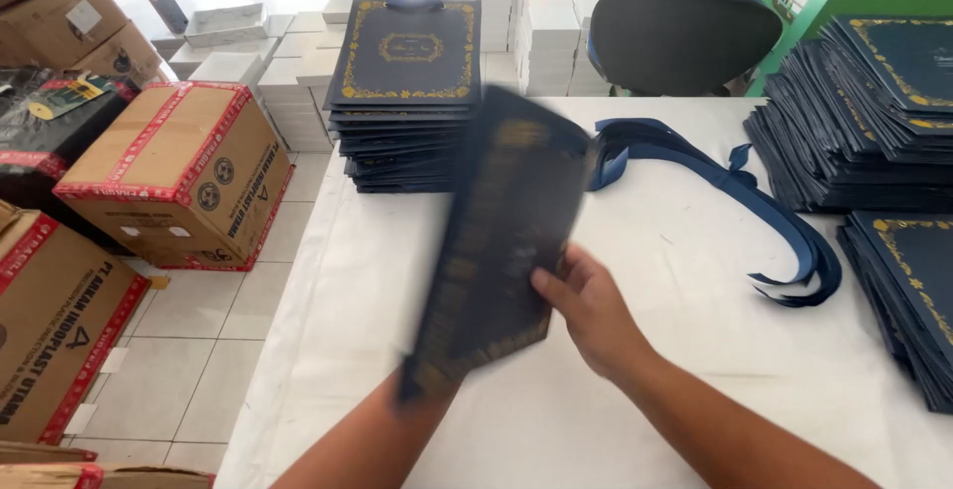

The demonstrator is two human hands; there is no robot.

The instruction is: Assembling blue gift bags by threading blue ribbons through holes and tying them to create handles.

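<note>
From the head view, a flat navy bag (496,241) with gold trim stood blurred and tilted over the table (675,251), near its left edge. The right hand (593,310) pinched the bag's right edge, thumb on the face. The left hand was hidden behind the bag's lower corner; its grip I could not tell, only the forearm (367,439) showed.

Behind the bag sat a stack (407,92) of like bags; just right of it lay blue ribbons (735,191), and further right, dark piles (874,122) at the table's far edge. White cloth lay open between bag and ribbons. Left of the table stood cartons (174,171) on tile floor.
</note>
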